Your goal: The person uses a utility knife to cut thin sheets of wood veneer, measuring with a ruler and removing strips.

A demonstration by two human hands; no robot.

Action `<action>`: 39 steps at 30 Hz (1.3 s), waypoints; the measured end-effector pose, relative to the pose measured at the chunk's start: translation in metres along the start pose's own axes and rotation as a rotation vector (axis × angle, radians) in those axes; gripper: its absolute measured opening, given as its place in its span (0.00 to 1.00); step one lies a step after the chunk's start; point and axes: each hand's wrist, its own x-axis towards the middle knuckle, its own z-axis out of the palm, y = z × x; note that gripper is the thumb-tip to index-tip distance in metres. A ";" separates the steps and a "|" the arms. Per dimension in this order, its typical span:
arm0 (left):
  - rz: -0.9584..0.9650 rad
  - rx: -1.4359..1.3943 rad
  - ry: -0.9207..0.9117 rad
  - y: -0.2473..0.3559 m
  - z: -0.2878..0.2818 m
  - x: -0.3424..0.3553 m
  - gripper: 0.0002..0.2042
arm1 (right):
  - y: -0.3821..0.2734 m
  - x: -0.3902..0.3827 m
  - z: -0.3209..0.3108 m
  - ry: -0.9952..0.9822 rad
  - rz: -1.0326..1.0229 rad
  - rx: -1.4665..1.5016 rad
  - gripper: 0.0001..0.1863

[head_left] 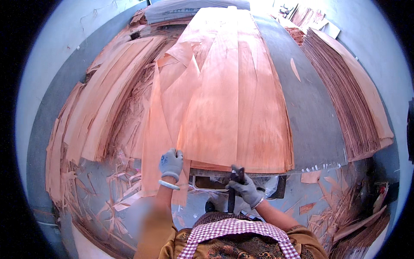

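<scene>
My left hand [170, 163], in a grey glove with a pale bangle at the wrist, is closed on the near part of a loose, torn strip of pinkish wood veneer [151, 155] that lies left of the main veneer stack [258, 99]. My right hand [243, 187], also gloved, is closed round a long black tool [237, 174] held upright at the front edge of that stack; whether it is a blade cannot be made out. The stack's top sheets are long and split, and several torn pieces [177, 73] overlap on its left.
A bare dark board [308, 121] lies right of the stack. Further piles of veneer stand at left [112, 73] and right [345, 95]. A plastic-wrapped bundle [172, 13] is at the back. Scraps litter the floor [103, 185]. Pale walls [47, 52] curve at the sides.
</scene>
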 end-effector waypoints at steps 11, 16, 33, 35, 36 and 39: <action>0.056 -0.567 0.044 -0.040 -0.026 -0.005 0.11 | -0.064 0.031 0.044 0.213 0.049 0.126 0.12; 0.001 -0.635 0.422 -0.280 -0.050 0.047 0.11 | -0.143 0.009 0.105 0.087 0.010 0.239 0.09; -0.475 -2.293 -0.040 -0.154 -0.002 -0.033 0.18 | -0.266 -0.117 -0.192 0.496 -0.144 -0.334 0.14; -0.416 -2.272 0.028 -0.147 -0.003 -0.039 0.17 | -0.258 -0.107 -0.215 0.529 0.079 -0.341 0.08; -0.390 -2.271 0.046 -0.134 0.007 -0.040 0.17 | -0.255 -0.104 -0.238 0.538 -0.010 -0.470 0.07; -0.266 -2.035 0.169 -0.102 0.034 -0.050 0.17 | -0.248 -0.097 -0.310 0.617 -0.100 -0.537 0.07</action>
